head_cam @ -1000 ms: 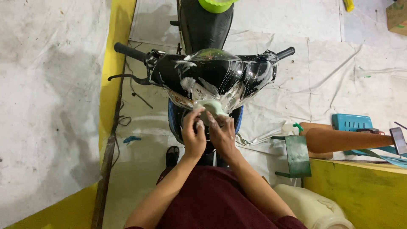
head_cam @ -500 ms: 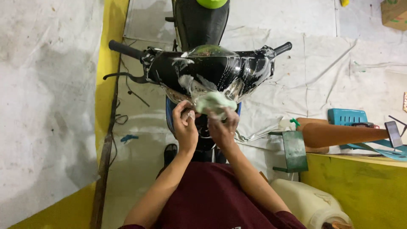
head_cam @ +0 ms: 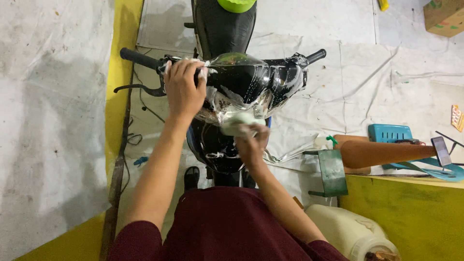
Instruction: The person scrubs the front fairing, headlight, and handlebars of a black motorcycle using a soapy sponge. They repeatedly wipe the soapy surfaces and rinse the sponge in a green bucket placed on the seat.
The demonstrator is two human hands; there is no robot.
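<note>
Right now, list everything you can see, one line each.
Soapy black motorcycle front: one, black, centre, on the sheet.
Pale green sponge: one, against the headlight cover.
White floor sheet: one, under the motorcycle.
Lime-green object: one, top edge, on the seat.
Cardboard box: one, brown, top right.
Blue plastic crate: one, right.
Green metal stool: one, right of the motorcycle.
White plastic jug: one, bottom right.
Left hand: on the left handlebar area, foamy.
Right hand: holding the sponge.
</note>
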